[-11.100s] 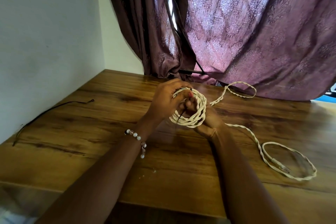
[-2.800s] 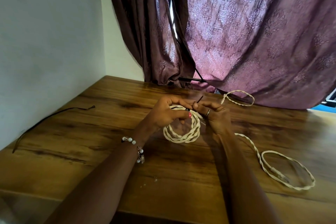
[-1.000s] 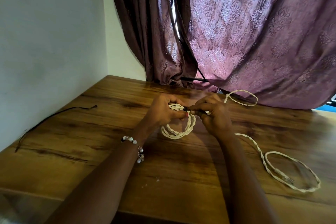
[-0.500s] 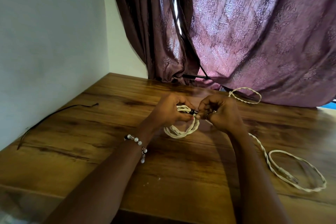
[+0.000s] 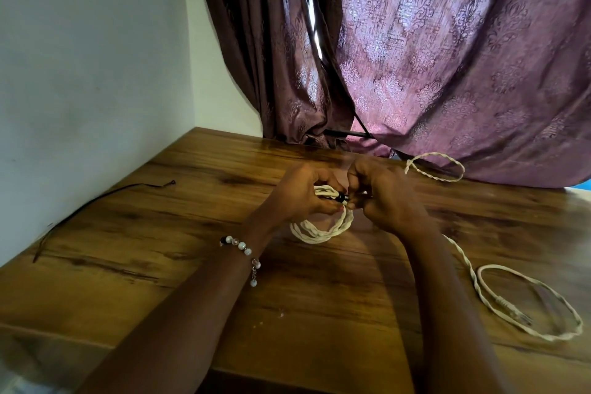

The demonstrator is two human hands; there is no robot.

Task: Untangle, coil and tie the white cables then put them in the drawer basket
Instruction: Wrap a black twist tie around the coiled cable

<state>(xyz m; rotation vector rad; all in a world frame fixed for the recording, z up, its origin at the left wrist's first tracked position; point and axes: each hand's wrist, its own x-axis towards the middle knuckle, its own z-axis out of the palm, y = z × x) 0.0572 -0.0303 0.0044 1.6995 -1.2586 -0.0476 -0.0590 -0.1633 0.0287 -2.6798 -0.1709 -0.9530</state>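
Both hands meet above the middle of the wooden worktop (image 5: 160,233), working on a coiled white cable (image 5: 323,230) whose lower loops rest on the wood. The left hand (image 5: 300,198) has its fingers curled in a grip around the top of the coil, thumb and fingertips pinching close to a small black tie (image 5: 341,198) that wraps the strands. The right hand (image 5: 383,198) is curled tight just beside it, fingertips pinching at the same tie; what lies inside its palm is hidden. A beaded bracelet (image 5: 243,246) circles the left wrist. A 2nd white cable (image 5: 527,307), twisted and loose, trails from behind the right forearm into a loop at the worktop's right side, and another loop lies near the purple curtain (image 5: 447,73). A thin black tie strip (image 5: 96,201) lies along the wall at left.
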